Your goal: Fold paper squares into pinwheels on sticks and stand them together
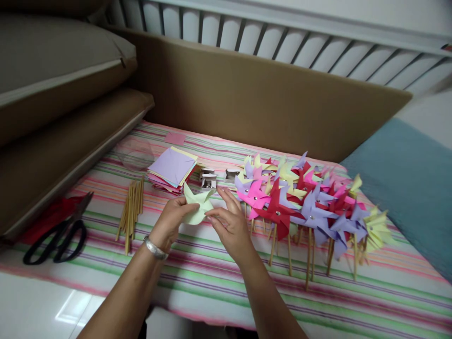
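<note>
A pale green paper pinwheel head (197, 205) is held between both hands above a striped cloth (219, 278). My left hand (171, 221), with a silver bracelet on the wrist, is closed on its left side. My right hand (231, 223) pinches its right edge with thumb and fingertips. Beside my right hand lies a heap of finished pinwheels (303, 202) on wooden sticks, in pink, red, purple and yellow.
A stack of coloured paper squares (172, 170) and small metal boxes (209, 180) lie behind the hands. Bare wooden sticks (131, 212) lie to the left, black scissors (58, 238) further left. A brown cardboard sheet (268, 94) stands at the back. A blue mat (413, 183) lies at the right.
</note>
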`<state>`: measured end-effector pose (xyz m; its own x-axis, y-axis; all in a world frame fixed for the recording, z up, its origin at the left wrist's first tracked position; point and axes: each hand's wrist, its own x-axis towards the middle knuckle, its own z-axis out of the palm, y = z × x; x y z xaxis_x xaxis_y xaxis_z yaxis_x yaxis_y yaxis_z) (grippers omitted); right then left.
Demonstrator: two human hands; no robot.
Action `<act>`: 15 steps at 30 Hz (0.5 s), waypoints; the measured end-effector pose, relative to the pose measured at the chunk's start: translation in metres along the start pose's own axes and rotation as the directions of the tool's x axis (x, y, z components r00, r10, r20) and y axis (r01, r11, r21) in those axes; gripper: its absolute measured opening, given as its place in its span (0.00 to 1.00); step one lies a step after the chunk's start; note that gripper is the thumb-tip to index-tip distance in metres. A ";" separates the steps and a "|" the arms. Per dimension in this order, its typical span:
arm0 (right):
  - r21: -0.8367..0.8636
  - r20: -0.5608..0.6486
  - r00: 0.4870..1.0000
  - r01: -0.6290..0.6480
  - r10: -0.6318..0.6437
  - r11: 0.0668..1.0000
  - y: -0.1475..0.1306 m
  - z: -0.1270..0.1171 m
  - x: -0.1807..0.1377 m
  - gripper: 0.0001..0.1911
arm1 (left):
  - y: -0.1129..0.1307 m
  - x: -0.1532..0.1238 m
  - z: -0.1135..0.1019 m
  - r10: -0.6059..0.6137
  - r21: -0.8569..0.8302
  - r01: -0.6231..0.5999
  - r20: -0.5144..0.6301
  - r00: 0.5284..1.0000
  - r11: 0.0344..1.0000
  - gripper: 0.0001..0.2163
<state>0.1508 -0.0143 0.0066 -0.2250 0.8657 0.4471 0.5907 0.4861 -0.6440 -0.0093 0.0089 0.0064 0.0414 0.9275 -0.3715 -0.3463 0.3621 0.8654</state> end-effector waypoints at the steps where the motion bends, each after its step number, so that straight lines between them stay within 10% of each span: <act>1: 0.011 -0.011 0.999 -0.030 0.030 0.999 0.000 0.001 0.000 0.07 | -0.001 -0.001 0.002 -0.005 0.009 0.004 0.017 1.000 1.000 0.11; 15: 0.039 -0.064 0.979 -0.190 0.192 0.981 0.008 0.005 0.000 0.02 | -0.009 -0.004 0.012 -0.028 0.031 0.025 0.102 0.994 0.999 0.10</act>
<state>0.1517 -0.0098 -0.0012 -0.0573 0.9336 0.3538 0.5921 0.3171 -0.7409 0.0046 0.0027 0.0038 0.1464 0.9216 -0.3596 -0.3155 0.3880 0.8660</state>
